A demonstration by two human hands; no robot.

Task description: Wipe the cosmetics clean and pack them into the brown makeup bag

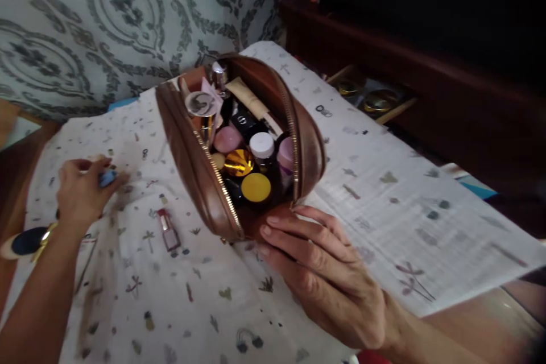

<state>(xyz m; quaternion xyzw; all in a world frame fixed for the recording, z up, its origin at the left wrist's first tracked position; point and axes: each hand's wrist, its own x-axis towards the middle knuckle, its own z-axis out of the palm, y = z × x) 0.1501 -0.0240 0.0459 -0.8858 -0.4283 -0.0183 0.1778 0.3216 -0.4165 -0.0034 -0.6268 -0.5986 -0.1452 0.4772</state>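
Observation:
A brown zip makeup bag (183, 165) stands unzipped on the patterned cloth, packed with cosmetics. Inside are a yellow-lidded jar (256, 187), a white-capped bottle (261, 146), a pink round item (227, 139) and a beige tube (247, 98). My right hand (324, 267) grips the bag's near end, fingertips on its rim. Off to the left, my left hand (83, 190) is closed on a small light-blue item (107, 177), low over the cloth; its kind is unclear. A lipstick-like tube (169, 230) with a dark red end lies between that hand and the bag.
The white printed cloth (205, 296) covers the table. At the left edge, beside my forearm, lies a dark oval item with gold trim (32, 240). Behind hangs a patterned curtain (123, 17). An open drawer (396, 111) with round gold-coloured things juts from dark furniture at right.

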